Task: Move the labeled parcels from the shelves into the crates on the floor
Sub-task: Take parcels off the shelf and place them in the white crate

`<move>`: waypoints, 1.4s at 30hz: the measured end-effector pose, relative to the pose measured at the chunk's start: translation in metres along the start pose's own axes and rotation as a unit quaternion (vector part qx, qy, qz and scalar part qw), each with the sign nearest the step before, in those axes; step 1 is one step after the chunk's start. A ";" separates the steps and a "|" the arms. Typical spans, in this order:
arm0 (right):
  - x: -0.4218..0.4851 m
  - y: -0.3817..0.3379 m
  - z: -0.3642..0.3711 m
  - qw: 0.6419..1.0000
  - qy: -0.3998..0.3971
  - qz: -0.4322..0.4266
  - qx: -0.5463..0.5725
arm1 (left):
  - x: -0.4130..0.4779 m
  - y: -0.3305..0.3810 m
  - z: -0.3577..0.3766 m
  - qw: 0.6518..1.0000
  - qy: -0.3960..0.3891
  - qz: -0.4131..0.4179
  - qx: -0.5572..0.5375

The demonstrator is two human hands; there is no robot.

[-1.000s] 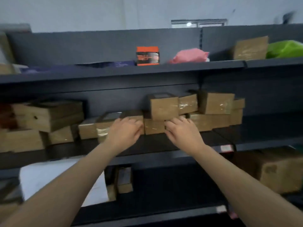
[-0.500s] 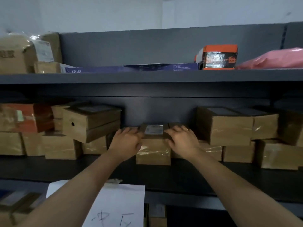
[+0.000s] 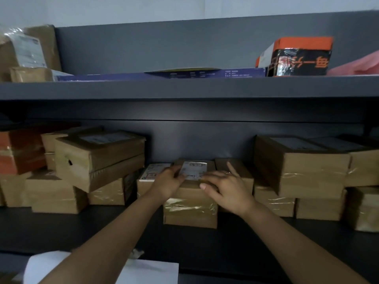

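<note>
A small brown cardboard parcel (image 3: 190,210) with a white label on top sits on the dark middle shelf (image 3: 61,232), pulled forward of its neighbours. My left hand (image 3: 168,182) grips its top left edge. My right hand (image 3: 227,189) lies on its top right with fingers spread over the label's edge. Another labeled parcel (image 3: 152,173) sits just left of it, and a plain brown one (image 3: 242,171) just right. No crate is in view.
Stacks of taped brown parcels fill the shelf at left (image 3: 98,160) and right (image 3: 301,167), with an orange box (image 3: 18,150) far left. The upper shelf holds an orange-black box (image 3: 297,58), a flat blue box (image 3: 164,75) and wrapped parcels (image 3: 24,52). A white paper sign (image 3: 147,271) hangs below.
The view swung left and drew closer to the shelf. Both hands settled on the labeled parcel, which now sits forward of its row; my right fingers have spread over its top.
</note>
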State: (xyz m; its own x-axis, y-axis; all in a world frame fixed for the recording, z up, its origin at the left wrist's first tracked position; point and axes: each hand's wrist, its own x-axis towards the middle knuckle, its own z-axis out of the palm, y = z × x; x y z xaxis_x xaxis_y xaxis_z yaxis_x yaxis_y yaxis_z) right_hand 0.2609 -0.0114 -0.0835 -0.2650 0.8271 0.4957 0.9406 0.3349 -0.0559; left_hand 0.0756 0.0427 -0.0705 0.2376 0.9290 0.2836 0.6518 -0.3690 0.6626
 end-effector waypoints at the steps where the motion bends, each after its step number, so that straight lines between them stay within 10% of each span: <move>1: -0.003 -0.003 -0.001 1.000 0.004 0.003 0.006 | -0.003 0.000 0.001 1.000 -0.001 0.004 -0.013; 9: -0.042 -0.056 0.005 0.956 0.105 0.188 0.201 | -0.051 -0.007 -0.010 0.996 0.006 0.036 -0.087; 13: -0.057 -0.087 -0.003 0.736 0.032 0.401 0.544 | -0.085 -0.007 -0.013 0.982 0.039 0.074 -0.167; 15: -0.066 -0.092 -0.011 0.696 0.006 0.404 0.594 | -0.101 -0.007 -0.013 0.964 0.040 0.047 -0.258; 19: -0.085 -0.097 -0.016 0.715 0.004 0.368 0.594 | -0.119 -0.006 -0.021 0.843 -0.067 -0.173 -0.504; 27: -0.102 -0.086 -0.038 0.751 0.040 0.299 0.588 | -0.119 0.003 -0.021 0.871 -0.145 -0.123 -0.454; 33: -0.088 -0.035 -0.085 0.940 0.184 0.250 0.144 | -0.102 0.039 -0.007 0.837 -0.066 -0.173 -0.514; 37: -0.090 0.017 -0.115 0.923 0.205 0.300 -0.125 | -0.096 0.058 0.002 0.829 -0.050 -0.193 -0.523; 42: -0.076 0.069 -0.125 0.924 0.056 0.347 -0.147 | -0.093 0.082 0.006 0.819 -0.061 -0.203 -0.534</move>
State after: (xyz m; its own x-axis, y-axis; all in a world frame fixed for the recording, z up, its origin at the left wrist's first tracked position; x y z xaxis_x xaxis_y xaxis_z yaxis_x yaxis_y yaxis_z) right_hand 0.3722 -0.1079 -0.0168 0.4329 0.7391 0.5161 0.8969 -0.4107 -0.1642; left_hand 0.1111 -0.0743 -0.0462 0.2692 0.9530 -0.1391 -0.2902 0.2180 0.9318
